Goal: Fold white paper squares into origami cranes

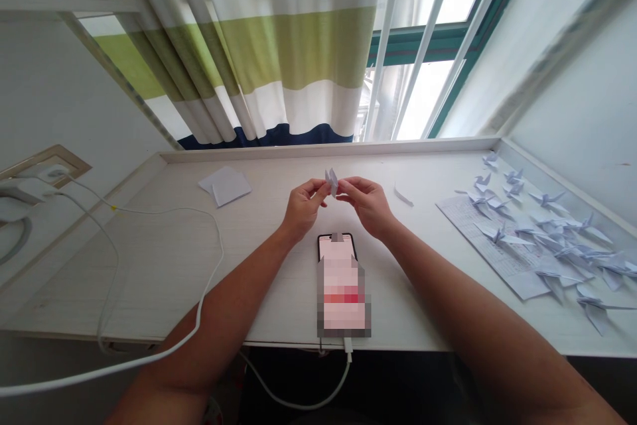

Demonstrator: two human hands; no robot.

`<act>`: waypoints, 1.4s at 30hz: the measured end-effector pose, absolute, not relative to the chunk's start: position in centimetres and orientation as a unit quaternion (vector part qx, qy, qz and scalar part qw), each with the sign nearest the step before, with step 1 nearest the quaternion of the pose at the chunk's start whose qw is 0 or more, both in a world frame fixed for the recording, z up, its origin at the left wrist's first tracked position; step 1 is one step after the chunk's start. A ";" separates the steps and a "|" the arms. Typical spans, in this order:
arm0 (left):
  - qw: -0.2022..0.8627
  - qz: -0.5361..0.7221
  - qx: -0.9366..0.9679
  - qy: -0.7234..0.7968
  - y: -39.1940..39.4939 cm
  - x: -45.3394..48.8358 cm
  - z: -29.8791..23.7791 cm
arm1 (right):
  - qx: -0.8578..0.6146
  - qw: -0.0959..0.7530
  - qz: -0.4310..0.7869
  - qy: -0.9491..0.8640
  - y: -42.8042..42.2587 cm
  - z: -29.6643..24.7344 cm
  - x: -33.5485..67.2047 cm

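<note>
Both hands are raised above the white desk (164, 259), pinching a small folded piece of pale paper (331, 181) between them. My left hand (302, 207) grips its left side with thumb and fingers closed. My right hand (367, 203) holds the right side the same way. Directly below the hands lies a phone (342, 286) with its screen lit and a white cable plugged into its near end.
Several folded paper cranes (552, 236) lie on a printed sheet (497, 249) at the right. White paper squares (225, 185) sit at the back left, a paper scrap (403, 195) near my right hand. A charger cable (209, 279) loops across the left. Curtain and window stand behind.
</note>
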State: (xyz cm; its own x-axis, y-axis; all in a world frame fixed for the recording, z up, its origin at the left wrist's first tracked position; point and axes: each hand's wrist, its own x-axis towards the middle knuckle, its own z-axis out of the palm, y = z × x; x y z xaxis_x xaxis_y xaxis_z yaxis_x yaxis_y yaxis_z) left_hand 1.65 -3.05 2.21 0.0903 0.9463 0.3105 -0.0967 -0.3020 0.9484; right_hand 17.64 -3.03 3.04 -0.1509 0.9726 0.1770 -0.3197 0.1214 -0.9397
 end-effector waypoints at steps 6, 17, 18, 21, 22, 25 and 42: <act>0.450 0.545 0.607 0.364 -3.0 1.6 2.0 | -0.368 0.615 0.416 -0.560 -3.0 2.4 17.4; 0.384 0.555 0.625 0.392 -2.9 1.3 2.1 | -0.373 0.574 0.340 -0.646 -3.6 3.2 17.5; 0.366 0.552 0.636 0.396 -2.9 1.2 2.2 | -0.371 0.574 0.354 -0.638 -3.5 3.2 17.5; 0.298 0.535 0.679 0.405 -3.2 1.1 2.6 | -0.376 0.576 0.383 -0.616 -3.2 3.0 17.7; 0.275 0.531 0.691 0.406 -3.3 1.1 2.6 | -0.380 0.574 0.385 -0.614 -3.1 2.9 17.8; 0.234 0.522 0.714 0.403 -3.4 1.0 2.7 | -0.394 0.566 0.369 -0.623 -3.3 3.1 18.0; 0.282 0.546 0.678 0.403 -3.5 1.4 2.6 | -0.374 0.625 0.347 -0.591 -3.7 3.5 17.7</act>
